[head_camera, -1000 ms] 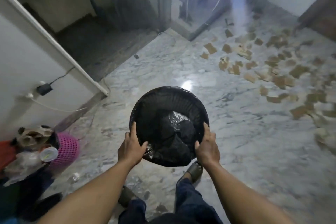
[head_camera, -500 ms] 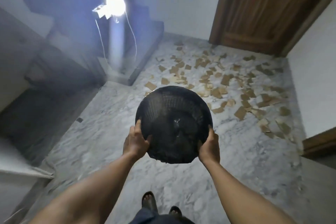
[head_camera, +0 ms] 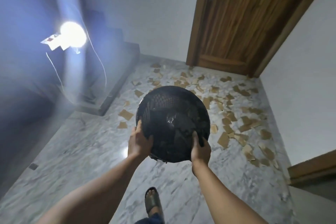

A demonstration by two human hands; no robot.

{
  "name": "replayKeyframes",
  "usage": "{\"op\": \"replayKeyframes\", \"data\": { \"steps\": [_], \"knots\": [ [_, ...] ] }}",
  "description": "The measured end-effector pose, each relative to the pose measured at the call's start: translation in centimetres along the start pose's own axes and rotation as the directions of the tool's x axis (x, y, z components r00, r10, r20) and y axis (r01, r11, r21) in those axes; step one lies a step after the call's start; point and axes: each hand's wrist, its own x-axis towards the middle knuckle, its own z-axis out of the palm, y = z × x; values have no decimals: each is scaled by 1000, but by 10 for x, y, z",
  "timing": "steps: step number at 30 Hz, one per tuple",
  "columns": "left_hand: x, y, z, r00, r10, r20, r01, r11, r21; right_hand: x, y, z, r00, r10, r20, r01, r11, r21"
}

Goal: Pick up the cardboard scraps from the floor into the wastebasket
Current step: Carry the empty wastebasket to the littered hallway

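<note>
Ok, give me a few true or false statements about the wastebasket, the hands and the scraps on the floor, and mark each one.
1. The left hand and the right hand both grip the wastebasket. True.
2. The wastebasket stands on the floor. False: it is held in the air above it.
3. Many cardboard scraps lie scattered on the floor near the wooden door. True.
4. The wastebasket is pink. False: it is black mesh with a dark liner.
</note>
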Motion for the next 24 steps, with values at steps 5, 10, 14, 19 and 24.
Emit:
{"op": "replayKeyframes", "data": {
  "steps": [5,10,14,19,24],
  "knots": [
    [95,21,16,1000,-12,-2,12,1000,-3,76,-42,59,992,-120,-26,114,979,-171],
    [170,56,39,997,32,72,-37,997,72,143,-73,88,981,-112,-161,62,957,-285],
    [242,66,67,991,1,135,-24,985,173,213,-100,115,980,-90,-179,15,923,-385],
    [331,67,107,969,-117,219,65,970,232,307,-127,159,995,-71,-70,30,884,-467],
    [411,79,129,949,-238,204,183,949,255,377,-152,209,997,-20,71,51,887,-459]
  ]
}}
